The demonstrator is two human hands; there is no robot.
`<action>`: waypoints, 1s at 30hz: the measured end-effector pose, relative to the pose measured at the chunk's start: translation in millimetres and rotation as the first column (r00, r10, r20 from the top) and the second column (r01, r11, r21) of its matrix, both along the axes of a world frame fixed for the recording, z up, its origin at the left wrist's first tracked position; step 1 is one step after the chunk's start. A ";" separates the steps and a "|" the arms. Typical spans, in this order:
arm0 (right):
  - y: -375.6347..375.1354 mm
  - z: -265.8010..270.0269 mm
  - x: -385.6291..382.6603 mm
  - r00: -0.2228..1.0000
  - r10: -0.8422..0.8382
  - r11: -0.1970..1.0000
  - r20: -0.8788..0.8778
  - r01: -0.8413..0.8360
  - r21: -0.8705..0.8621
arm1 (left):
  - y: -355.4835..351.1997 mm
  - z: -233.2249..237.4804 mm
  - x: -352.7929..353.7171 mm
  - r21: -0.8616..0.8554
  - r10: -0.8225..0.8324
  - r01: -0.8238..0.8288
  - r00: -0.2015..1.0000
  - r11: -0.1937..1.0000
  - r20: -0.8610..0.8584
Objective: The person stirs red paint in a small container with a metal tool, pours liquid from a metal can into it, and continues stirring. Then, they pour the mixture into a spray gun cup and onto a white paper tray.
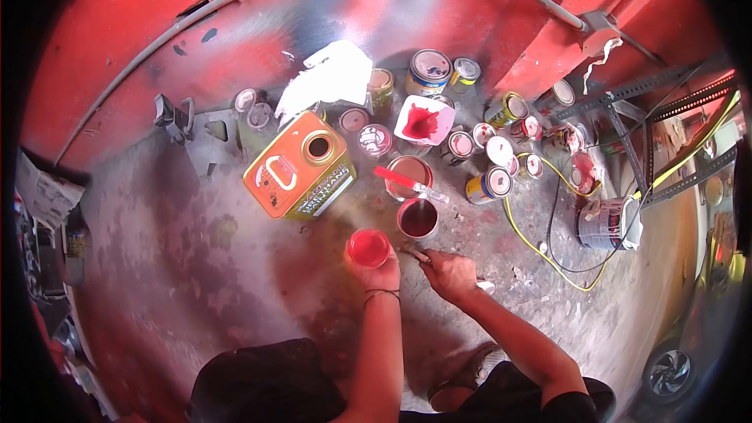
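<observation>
My left hand point(381, 274) is wrapped round a small cup of bright red paint point(368, 248), held upright with its mouth facing up. Just to its right, my right hand point(453, 276) grips a thin stick-like tool point(415, 253), its tip pointing toward the cup but apart from it. What kind of tool it is, I cannot make out. Beyond both hands stands an open can of dark red paint point(417, 218). A red-handled tool point(392, 177) lies across a wider can point(409, 166) behind it. A large orange rectangular tin point(301, 168) with an open round mouth is at the left.
Several paint cans point(429, 70) and a white container smeared red inside point(424, 121) crowd the floor near the wall. A yellow cable point(526, 243) loops at the right, near a bucket point(607, 223) and a metal rack point(650, 133). White cloth or paper point(333, 78) leans behind the tin.
</observation>
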State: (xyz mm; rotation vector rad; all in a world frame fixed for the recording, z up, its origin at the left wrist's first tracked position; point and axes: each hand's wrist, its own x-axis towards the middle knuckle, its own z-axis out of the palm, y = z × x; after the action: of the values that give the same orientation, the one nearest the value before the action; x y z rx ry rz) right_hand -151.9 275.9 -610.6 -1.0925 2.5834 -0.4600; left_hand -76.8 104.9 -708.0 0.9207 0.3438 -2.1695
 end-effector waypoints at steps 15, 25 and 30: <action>-0.4 56.7 -22.8 0.988 -0.150 0.977 0.026 0.153 -0.147 | 1.9 3.9 -11.3 0.018 -0.003 0.001 0.993 1.000 0.121; -82.7 60.1 -207.2 0.826 -0.520 0.849 -0.215 0.475 -0.231 | 1.4 15.5 -11.0 -0.044 -0.041 0.046 0.992 0.998 0.116; -114.9 18.1 -283.0 0.861 -0.478 0.878 -0.172 0.475 -0.065 | -0.7 22.6 -5.9 -0.032 -0.022 0.023 0.999 0.999 0.049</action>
State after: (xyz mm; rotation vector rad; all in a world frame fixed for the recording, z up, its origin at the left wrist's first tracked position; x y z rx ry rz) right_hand -434.9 161.1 -592.6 -0.4999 3.0221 -0.5140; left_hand -82.7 104.2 -685.4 0.9622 0.2746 -2.1629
